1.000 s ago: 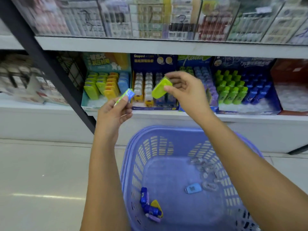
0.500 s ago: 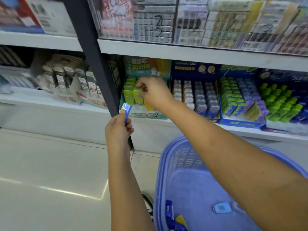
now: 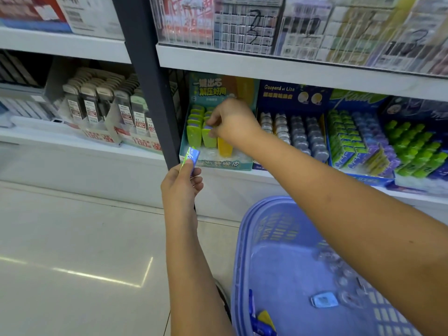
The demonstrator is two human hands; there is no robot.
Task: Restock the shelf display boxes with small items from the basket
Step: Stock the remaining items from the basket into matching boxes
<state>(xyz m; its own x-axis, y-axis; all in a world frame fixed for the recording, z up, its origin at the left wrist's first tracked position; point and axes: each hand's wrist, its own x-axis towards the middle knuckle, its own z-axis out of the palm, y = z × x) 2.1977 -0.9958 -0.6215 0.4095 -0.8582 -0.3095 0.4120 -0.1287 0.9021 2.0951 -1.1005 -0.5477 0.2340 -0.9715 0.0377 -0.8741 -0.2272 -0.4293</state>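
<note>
Pinching the upright green item (image 3: 209,140) by its top, the grip of the right hand (image 3: 234,124) hovers over the teal display box (image 3: 218,163) mid-frame; the left hand (image 3: 180,183), lower, pinches a packet (image 3: 192,154)

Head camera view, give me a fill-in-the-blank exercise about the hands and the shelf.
The left hand pinches a small packet, green and ____.
The right hand pinches an upright item, coloured ____, in the teal display box.
Its right neighbour is coloured ____.
Missing: blue; green; yellow.
</note>
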